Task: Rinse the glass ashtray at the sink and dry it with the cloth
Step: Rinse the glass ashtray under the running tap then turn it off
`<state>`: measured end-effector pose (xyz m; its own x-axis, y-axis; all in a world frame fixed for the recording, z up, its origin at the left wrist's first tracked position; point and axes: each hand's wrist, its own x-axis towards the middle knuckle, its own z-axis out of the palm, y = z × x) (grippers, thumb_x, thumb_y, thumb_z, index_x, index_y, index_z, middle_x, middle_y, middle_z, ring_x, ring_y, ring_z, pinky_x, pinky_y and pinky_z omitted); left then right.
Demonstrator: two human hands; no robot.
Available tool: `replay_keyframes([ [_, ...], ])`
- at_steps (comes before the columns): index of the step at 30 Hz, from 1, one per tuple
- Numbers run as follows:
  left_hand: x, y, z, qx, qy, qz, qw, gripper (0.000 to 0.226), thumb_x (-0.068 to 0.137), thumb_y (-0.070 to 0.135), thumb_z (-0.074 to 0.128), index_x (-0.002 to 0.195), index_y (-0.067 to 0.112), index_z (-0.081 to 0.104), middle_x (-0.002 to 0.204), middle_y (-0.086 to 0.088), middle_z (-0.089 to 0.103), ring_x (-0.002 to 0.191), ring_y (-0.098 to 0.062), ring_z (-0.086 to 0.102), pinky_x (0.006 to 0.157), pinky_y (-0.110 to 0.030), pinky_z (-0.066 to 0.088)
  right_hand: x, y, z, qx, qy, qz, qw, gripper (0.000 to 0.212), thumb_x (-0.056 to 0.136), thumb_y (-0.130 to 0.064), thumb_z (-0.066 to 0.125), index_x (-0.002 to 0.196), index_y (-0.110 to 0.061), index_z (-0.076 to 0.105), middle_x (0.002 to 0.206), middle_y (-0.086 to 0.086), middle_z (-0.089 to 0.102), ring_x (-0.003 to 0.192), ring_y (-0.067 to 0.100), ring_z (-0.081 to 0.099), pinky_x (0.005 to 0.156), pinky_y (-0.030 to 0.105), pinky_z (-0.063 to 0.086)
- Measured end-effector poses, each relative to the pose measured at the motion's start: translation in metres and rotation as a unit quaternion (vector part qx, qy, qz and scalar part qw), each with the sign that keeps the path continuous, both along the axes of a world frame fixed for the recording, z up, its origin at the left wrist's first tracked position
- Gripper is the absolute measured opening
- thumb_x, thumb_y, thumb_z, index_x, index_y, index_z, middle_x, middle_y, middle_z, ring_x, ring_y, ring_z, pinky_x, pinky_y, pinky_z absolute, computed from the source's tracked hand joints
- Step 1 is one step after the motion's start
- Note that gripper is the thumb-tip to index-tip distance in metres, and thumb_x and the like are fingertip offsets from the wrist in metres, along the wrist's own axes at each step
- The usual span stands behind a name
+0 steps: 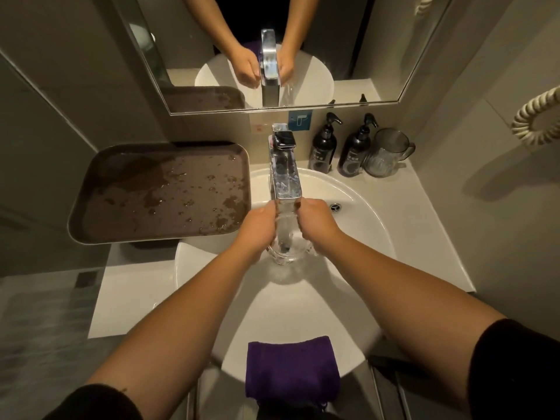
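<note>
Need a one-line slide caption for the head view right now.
Both hands, left and right, hold the glass ashtray under the faucet while the purple cloth waits on the sink rim.

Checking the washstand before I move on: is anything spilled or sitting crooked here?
Yes. The brown tray left of the faucet is spattered with water and overhangs the sink rim. The purple cloth hangs over the sink's near edge. Both hands, left and right, hold the ashtray under the faucet.

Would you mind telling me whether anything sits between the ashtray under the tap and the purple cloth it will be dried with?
Nothing visible does. The ashtray, held by the left hand and right hand, has only bare sink between it and the cloth on the near rim.
</note>
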<state>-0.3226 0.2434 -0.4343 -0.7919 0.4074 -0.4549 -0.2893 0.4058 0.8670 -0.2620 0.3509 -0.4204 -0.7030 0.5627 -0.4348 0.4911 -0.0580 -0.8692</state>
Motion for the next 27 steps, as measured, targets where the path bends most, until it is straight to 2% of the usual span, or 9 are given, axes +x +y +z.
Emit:
replay_keyframes([
  [3, 0.007, 0.004, 0.002, 0.070, -0.072, 0.129, 0.987, 0.033, 0.090, 0.024, 0.041, 0.058, 0.018, 0.044, 0.052, -0.001, 0.036, 0.045, -0.017, 0.031, 0.044, -0.025, 0.027, -0.003, -0.001, 0.008, -0.001, 0.004, -0.022, 1.000, 0.036, 0.093, -0.021, 0.047, 0.057, -0.017, 0.048, 0.036, -0.012, 0.042, 0.046, 0.014, 0.034, 0.048, 0.027, 0.027],
  [7, 0.028, 0.015, -0.004, 0.186, -0.229, 0.316, 0.902, 0.037, 0.091, 0.020, 0.041, 0.054, 0.019, 0.043, 0.045, 0.002, 0.042, 0.034, -0.014, 0.038, 0.038, -0.017, 0.031, 0.004, -0.014, -0.012, -0.196, 0.031, -0.210, 0.957, 0.028, 0.089, -0.024, 0.044, 0.062, -0.017, 0.048, 0.046, -0.003, 0.046, 0.040, 0.015, 0.042, 0.043, 0.025, 0.035],
  [9, 0.030, 0.009, -0.007, 0.135, -0.203, 0.264, 0.933, 0.041, 0.094, 0.027, 0.039, 0.054, 0.020, 0.041, 0.046, 0.003, 0.042, 0.039, -0.016, 0.038, 0.043, -0.021, 0.031, 0.012, -0.013, -0.020, -0.188, 0.024, -0.203, 0.961, 0.026, 0.088, -0.023, 0.045, 0.063, -0.016, 0.050, 0.049, -0.001, 0.047, 0.042, 0.016, 0.043, 0.042, 0.025, 0.035],
  [11, 0.023, 0.003, -0.012, 0.048, -0.105, 0.122, 0.986, 0.045, 0.098, 0.039, 0.038, 0.059, 0.020, 0.047, 0.050, 0.004, 0.046, 0.046, -0.016, 0.041, 0.048, -0.026, 0.032, 0.014, -0.005, -0.018, -0.103, 0.004, -0.097, 0.990, 0.028, 0.089, -0.021, 0.048, 0.062, -0.016, 0.052, 0.047, -0.005, 0.049, 0.046, 0.016, 0.042, 0.047, 0.025, 0.034],
  [14, 0.014, 0.002, -0.014, -0.032, -0.019, 0.009, 0.999, 0.041, 0.100, 0.037, 0.040, 0.063, 0.020, 0.046, 0.054, 0.001, 0.043, 0.049, -0.017, 0.037, 0.050, -0.030, 0.029, 0.009, 0.001, -0.009, -0.005, -0.016, 0.048, 0.999, 0.035, 0.088, -0.012, 0.052, 0.054, -0.018, 0.044, 0.041, -0.008, 0.037, 0.047, 0.015, 0.030, 0.048, 0.027, 0.022],
  [18, 0.020, 0.011, -0.005, 0.090, -0.167, 0.215, 0.958, 0.030, 0.089, 0.019, 0.043, 0.059, 0.016, 0.049, 0.052, -0.002, 0.047, 0.044, -0.018, 0.048, 0.045, -0.020, 0.042, 0.004, -0.002, -0.010, -0.119, -0.012, -0.088, 0.989, 0.031, 0.088, -0.019, 0.048, 0.057, -0.017, 0.045, 0.041, -0.005, 0.039, 0.041, 0.015, 0.032, 0.043, 0.025, 0.025],
  [22, 0.032, 0.019, -0.001, 0.173, -0.252, 0.332, 0.892, 0.035, 0.098, 0.028, 0.041, 0.073, 0.012, 0.058, 0.071, -0.007, 0.065, 0.063, -0.025, 0.065, 0.058, -0.036, 0.058, 0.008, -0.014, -0.018, -0.226, 0.020, -0.228, 0.947, 0.026, 0.087, -0.017, 0.043, 0.061, -0.014, 0.044, 0.045, 0.000, 0.041, 0.036, 0.016, 0.036, 0.039, 0.023, 0.029],
  [26, 0.025, 0.013, 0.001, 0.148, -0.240, 0.296, 0.913, 0.050, 0.103, 0.041, 0.037, 0.124, 0.002, 0.059, 0.100, -0.001, 0.068, 0.091, -0.027, 0.070, 0.072, -0.039, 0.061, 0.007, -0.006, -0.020, -0.073, 0.001, -0.086, 0.994, 0.028, 0.094, -0.032, 0.043, 0.075, -0.016, 0.055, 0.067, 0.002, 0.055, 0.062, 0.021, 0.051, 0.060, 0.032, 0.040],
  [27, 0.021, 0.011, -0.003, 0.131, -0.215, 0.269, 0.930, 0.053, 0.102, 0.047, 0.036, 0.124, 0.004, 0.059, 0.088, 0.000, 0.067, 0.077, -0.024, 0.070, 0.061, -0.034, 0.060, 0.007, -0.001, -0.018, -0.016, 0.001, -0.010, 1.000, 0.028, 0.097, -0.035, 0.043, 0.078, -0.019, 0.056, 0.069, -0.001, 0.055, 0.063, 0.018, 0.049, 0.061, 0.032, 0.039],
])
